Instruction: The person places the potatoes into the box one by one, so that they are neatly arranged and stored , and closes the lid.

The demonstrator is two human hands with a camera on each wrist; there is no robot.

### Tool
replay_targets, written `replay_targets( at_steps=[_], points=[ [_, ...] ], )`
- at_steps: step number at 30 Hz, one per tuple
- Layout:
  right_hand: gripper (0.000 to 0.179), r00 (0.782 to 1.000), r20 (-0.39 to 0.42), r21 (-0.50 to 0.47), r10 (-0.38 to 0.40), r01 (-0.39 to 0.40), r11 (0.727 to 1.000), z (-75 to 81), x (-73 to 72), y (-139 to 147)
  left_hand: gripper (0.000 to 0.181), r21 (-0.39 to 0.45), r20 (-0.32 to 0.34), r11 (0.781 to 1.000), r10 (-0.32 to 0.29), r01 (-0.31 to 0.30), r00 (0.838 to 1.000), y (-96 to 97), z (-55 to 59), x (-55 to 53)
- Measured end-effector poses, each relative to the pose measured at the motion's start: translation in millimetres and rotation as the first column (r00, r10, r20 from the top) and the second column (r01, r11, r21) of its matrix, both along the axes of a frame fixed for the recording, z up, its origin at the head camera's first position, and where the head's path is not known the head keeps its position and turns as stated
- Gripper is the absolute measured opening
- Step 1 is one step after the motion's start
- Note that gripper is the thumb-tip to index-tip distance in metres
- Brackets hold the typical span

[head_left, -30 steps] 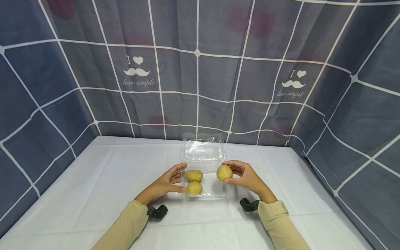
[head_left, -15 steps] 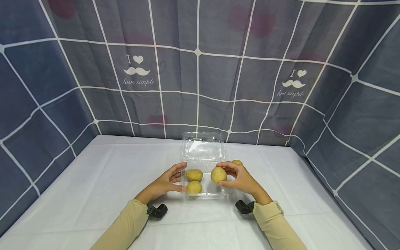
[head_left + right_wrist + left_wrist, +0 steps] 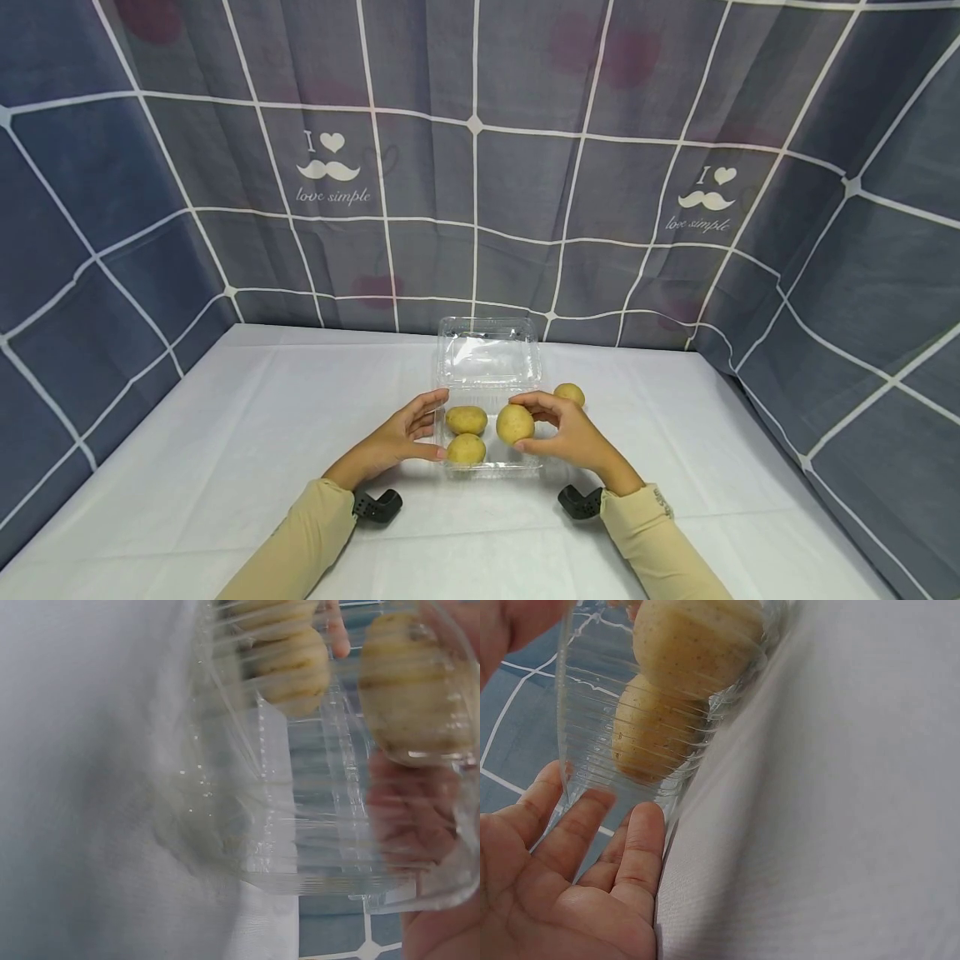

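Your right hand [image 3: 573,433] has carried its gripped potato [image 3: 514,425] left, farther over the clear container [image 3: 504,460], uncovering a loose potato [image 3: 570,392] on the far right side.

The head view looks forward and down from farther back, at the whole box [image 3: 491,400]. Each wrist view is low and close, tipped sideways, peeking through the box's clear side. Both wrist views show the same two potatoes [image 3: 466,450].
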State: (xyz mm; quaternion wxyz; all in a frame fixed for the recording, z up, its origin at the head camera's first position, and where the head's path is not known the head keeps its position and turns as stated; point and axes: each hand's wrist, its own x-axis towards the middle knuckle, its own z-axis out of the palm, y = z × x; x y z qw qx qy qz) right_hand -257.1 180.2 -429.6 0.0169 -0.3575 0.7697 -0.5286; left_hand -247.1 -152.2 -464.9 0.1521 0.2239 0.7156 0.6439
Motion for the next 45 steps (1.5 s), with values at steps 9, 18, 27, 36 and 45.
replay_targets(
  at_steps=[9, 18, 27, 36, 45],
  points=[
    [0.053, 0.997, -0.072, 0.099, -0.019, 0.026, 0.995, -1.3, 2.4, -6, 0.102, 0.005, -0.013, 1.0, -0.011, 0.011, 1.0, -0.4, -0.8, -0.3],
    [0.051, 0.988, -0.145, 0.162, -0.05, 0.074, 0.984, -1.5, 4.4, -11, 0.103, 0.01, -0.012, 1.0, -0.013, 0.013, 1.0, 0.1, -0.1, 0.2],
    [0.052, 0.975, -0.216, 0.26, -0.054, 0.11, 0.959, -2.2, 6.0, -14, 0.103, 0.011, -0.01, 1.0, -0.012, 0.013, 1.0, 0.5, 0.0, -0.1],
    [0.05, 0.98, -0.199, 0.313, -0.032, 0.095, 0.945, -2.6, 5.4, -15, 0.103, 0.012, -0.011, 1.0, -0.013, 0.013, 1.0, 0.1, 0.7, -0.2],
    [0.049, 0.99, -0.14, 0.357, -0.006, 0.056, 0.932, 1.6, 6.0, -14, 0.102, 0.012, -0.005, 1.0, -0.013, 0.013, 1.0, 0.5, 0.5, -0.5]
  ],
)
